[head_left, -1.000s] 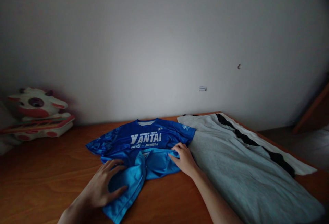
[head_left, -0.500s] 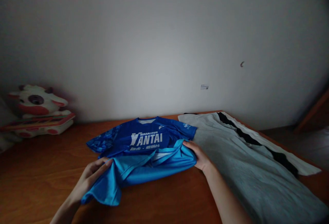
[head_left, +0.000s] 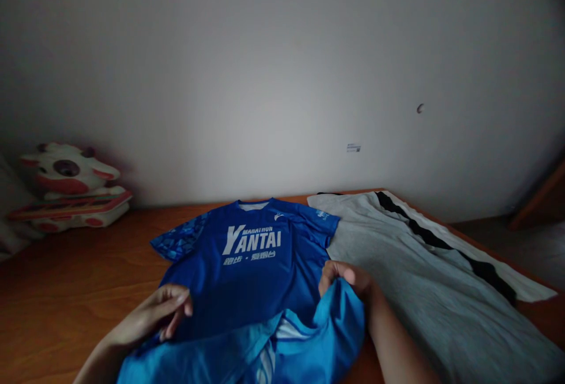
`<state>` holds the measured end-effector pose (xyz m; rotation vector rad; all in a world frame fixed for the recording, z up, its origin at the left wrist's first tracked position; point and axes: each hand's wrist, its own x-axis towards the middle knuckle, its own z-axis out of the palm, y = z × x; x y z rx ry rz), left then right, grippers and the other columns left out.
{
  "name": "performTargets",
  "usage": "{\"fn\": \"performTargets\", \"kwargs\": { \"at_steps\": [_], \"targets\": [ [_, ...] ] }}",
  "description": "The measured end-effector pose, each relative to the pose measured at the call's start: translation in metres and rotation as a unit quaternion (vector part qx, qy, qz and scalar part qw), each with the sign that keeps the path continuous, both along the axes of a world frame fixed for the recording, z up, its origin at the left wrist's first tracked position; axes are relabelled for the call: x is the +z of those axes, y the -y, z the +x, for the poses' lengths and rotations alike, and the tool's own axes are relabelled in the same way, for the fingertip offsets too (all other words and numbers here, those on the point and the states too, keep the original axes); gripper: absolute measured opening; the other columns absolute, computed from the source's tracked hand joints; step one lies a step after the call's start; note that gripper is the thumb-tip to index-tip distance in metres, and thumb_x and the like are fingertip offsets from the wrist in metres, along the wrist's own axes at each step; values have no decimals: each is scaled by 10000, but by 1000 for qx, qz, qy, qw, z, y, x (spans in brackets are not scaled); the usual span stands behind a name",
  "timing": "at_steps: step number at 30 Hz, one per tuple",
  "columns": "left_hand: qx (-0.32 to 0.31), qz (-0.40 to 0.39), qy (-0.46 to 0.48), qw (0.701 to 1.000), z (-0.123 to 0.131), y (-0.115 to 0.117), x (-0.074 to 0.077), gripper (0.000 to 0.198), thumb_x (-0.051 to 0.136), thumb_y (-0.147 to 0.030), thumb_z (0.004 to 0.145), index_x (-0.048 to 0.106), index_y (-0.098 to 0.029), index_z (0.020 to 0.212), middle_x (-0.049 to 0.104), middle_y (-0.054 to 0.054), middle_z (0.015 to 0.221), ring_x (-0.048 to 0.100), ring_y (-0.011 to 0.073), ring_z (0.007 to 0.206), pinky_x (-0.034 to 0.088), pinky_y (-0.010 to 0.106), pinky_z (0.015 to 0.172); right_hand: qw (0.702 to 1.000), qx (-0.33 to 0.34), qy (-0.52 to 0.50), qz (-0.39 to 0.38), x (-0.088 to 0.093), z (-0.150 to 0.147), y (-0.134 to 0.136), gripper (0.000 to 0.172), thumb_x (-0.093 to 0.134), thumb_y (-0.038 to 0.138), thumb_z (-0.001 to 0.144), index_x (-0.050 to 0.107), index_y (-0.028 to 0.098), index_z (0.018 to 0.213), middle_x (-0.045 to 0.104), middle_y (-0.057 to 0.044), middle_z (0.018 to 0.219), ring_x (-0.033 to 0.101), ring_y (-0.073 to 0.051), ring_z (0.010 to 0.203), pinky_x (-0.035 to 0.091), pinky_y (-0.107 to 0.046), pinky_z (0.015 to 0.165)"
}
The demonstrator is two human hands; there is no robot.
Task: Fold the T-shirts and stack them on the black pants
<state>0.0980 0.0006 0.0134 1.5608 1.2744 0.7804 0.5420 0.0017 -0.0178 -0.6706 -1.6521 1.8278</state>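
A blue T-shirt (head_left: pixel 253 290) with white "MARATHON YANTAI" lettering lies front side up before me, its collar toward the wall. Its lighter blue hem is lifted and bunched at the near end, showing some white inside. My right hand (head_left: pixel 348 281) pinches the hem at the right corner and raises it off the table. At the left edge of the shirt, my left hand (head_left: pixel 154 316) has its fingers curled closed on the fabric; the exact grip is partly hidden.
To the right lies a grey garment (head_left: pixel 388 272), with black cloth (head_left: pixel 441 240) and white cloth (head_left: pixel 525 284) beyond it. A cow-shaped toy keyboard (head_left: pixel 75 196) stands at the left on the wooden table (head_left: pixel 79 290). A pale wall (head_left: pixel 265 78) rises behind.
Both hands have drawn the hem toward me, so the shirt's front lies flatter and more stretched out. My right hand has come nearer, its hem corner bunched higher.
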Motion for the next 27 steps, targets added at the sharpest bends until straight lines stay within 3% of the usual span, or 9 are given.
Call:
{"fn": "performTargets", "kwargs": {
  "at_steps": [3, 5, 7, 9, 11, 15, 20, 23, 27],
  "targets": [
    [105, 47, 36, 993, 10, -13, -4, 600, 590, -785, 708, 719, -203, 779, 582, -20, 511, 485, 125, 435, 385, 235, 419, 985, -167, 29, 17, -4, -18, -14, 812, 434, 907, 764, 737, 154, 770, 717, -94, 744, 648, -174, 658, 508, -269, 591],
    [182, 122, -6, 976, 9, -22, -10, 600, 592, -776, 718, 717, -209, 869, 705, 13, 666, 642, 175, 589, 502, 254, 528, 930, -349, 89, 70, -10, -30, -25, 691, 483, 815, 824, 727, 170, 868, 724, -85, 773, 662, -187, 668, 534, -292, 607],
    [208, 179, -104, 956, 4, -29, -19, 574, 567, -747, 757, 724, -234, 961, 786, 39, 867, 735, 238, 798, 581, 304, 703, 851, -464, 161, 184, -18, -37, -32, 542, 541, 679, 874, 713, 178, 990, 742, -106, 897, 695, -229, 803, 573, -365, 741],
    [186, 240, -215, 928, -3, -34, -32, 530, 539, -685, 813, 716, -265, 1084, 791, 43, 1070, 740, 273, 986, 582, 362, 877, 790, -472, 236, 312, -26, -37, -33, 408, 525, 509, 936, 685, 191, 1134, 729, -129, 1101, 679, -261, 1036, 532, -433, 949],
    [135, 293, -303, 897, -9, -38, -46, 529, 510, -627, 860, 685, -266, 1205, 748, 57, 1230, 699, 282, 1130, 540, 406, 1000, 751, -428, 318, 388, -33, -34, -31, 380, 507, 378, 953, 636, 207, 1266, 670, -132, 1282, 609, -268, 1216, 457, -453, 1072],
    [83, 294, -425, 852, -22, -42, -69, 585, 425, -570, 918, 633, -221, 1338, 616, 108, 1428, 563, 313, 1330, 433, 512, 1130, 697, -377, 474, 384, -40, -25, -26, 454, 501, 210, 903, 606, 175, 1344, 602, -152, 1398, 553, -286, 1302, 404, -452, 1120],
    [70, 270, -469, 838, -32, -42, -72, 589, 378, -552, 948, 592, -234, 1394, 536, 113, 1503, 478, 336, 1402, 365, 563, 1166, 669, -379, 529, 360, -37, -17, -28, 495, 455, 98, 844, 644, 147, 1299, 640, -149, 1345, 571, -275, 1277, 368, -418, 1137],
    [67, 284, -460, 839, -30, -40, -68, 597, 356, -564, 960, 599, -223, 1386, 523, 124, 1516, 476, 325, 1406, 356, 544, 1175, 655, -403, 516, 377, -35, -20, -27, 410, 454, 208, 923, 650, 165, 1281, 625, -147, 1363, 561, -284, 1283, 370, -440, 1128],
    [54, 298, -435, 848, -21, -39, -65, 571, 423, -598, 932, 634, -256, 1338, 591, 105, 1459, 530, 323, 1359, 410, 544, 1138, 657, -389, 513, 393, -38, -28, -21, 445, 433, 427, 1002, 591, 205, 1354, 569, -146, 1444, 466, -312, 1384, 258, -560, 1174]
  ]
}}
